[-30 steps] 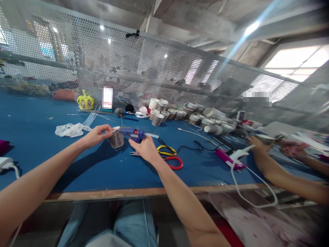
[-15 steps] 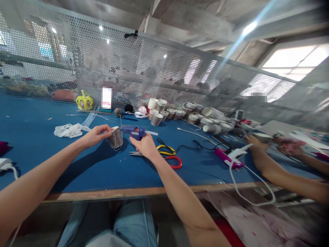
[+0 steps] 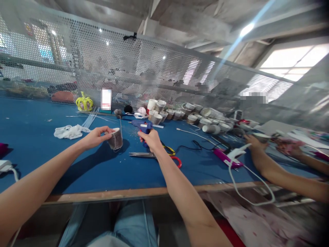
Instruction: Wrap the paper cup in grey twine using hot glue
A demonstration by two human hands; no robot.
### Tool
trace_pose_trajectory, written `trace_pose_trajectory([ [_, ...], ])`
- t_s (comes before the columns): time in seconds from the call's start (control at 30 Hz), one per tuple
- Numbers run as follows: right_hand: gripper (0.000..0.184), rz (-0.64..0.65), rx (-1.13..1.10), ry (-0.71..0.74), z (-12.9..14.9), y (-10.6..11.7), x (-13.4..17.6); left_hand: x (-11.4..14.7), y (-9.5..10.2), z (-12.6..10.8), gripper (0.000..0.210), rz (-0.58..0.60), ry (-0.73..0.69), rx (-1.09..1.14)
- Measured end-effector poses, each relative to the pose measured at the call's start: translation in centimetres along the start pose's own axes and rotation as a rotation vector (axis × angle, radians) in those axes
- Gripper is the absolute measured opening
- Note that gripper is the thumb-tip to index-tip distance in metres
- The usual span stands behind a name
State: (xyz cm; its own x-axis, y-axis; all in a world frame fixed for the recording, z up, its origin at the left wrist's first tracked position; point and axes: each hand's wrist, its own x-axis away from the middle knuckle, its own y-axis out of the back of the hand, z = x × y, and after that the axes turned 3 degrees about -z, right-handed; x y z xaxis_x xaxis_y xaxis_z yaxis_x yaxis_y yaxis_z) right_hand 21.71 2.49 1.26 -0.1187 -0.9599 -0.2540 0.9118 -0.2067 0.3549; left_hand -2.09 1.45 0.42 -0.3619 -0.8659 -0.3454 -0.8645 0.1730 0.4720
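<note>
My left hand (image 3: 99,136) pinches the rim of a small grey cup (image 3: 116,140) with cord around it, tilted a little above the table. A strand of twine (image 3: 120,122) runs from the cup up to a small grey ball of twine (image 3: 117,112). In my right hand (image 3: 151,139) is a blue glue gun (image 3: 142,125), its nozzle pointing left and a clear glue stick sticking out of its back. The nozzle stands apart from the cup. Under my right wrist lie scissors (image 3: 144,155) with red handles and a yellow-handled tool (image 3: 169,150), both partly covered.
Several small cups (image 3: 156,118) stand grouped at the back along a perforated metal screen (image 3: 108,61). A white cloth (image 3: 69,131) lies left. A purple glue gun (image 3: 226,158) with a white cable lies right, beside a co-worker's arm (image 3: 267,164). A yellow crown-shaped piece (image 3: 84,102) stands behind.
The glue gun in my right hand has moved away from the cup's rim, to the right and slightly back. My left hand still holds the cup in nearly the same place.
</note>
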Motion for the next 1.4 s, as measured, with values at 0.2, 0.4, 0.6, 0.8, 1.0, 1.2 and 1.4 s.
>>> trace_pose_trajectory([
  [0.2, 0.023, -0.018, 0.226, -0.094, -2.0, 0.5, -2.0, 0.1, 0.0, -0.6, 0.017, -0.002, 0.001, -0.046],
  [0.4, 0.041, 0.054, 0.407, -0.167, -3.2, 0.2, -2.3, 0.1, 0.2, -0.7, 0.017, 0.004, -0.012, -0.077],
  [0.6, 0.023, -0.197, 0.678, 0.05, -1.3, 0.6, -1.2, 0.1, 0.2, -0.8, 0.018, 0.014, -0.008, -0.093],
  [0.8, 0.031, 0.199, 0.476, 0.527, 1.8, -3.3, 2.8, 0.2, 0.1, -1.0, 0.021, 0.014, -0.025, -0.146],
  [1.0, 0.015, 0.149, 0.504, 0.567, 2.2, -5.7, 4.8, 0.2, -0.5, -1.4, 0.022, 0.017, -0.069, -0.193],
  [1.2, 0.014, 0.32, 0.05, 0.285, 2.1, -4.0, 3.8, 0.4, -0.8, -1.4, 0.019, 0.004, -0.106, -0.196],
  [1.4, 0.017, 0.244, -0.007, 0.315, 1.6, -3.4, 2.7, 0.5, -0.7, -1.7, 0.017, 0.044, -0.106, -0.188],
])
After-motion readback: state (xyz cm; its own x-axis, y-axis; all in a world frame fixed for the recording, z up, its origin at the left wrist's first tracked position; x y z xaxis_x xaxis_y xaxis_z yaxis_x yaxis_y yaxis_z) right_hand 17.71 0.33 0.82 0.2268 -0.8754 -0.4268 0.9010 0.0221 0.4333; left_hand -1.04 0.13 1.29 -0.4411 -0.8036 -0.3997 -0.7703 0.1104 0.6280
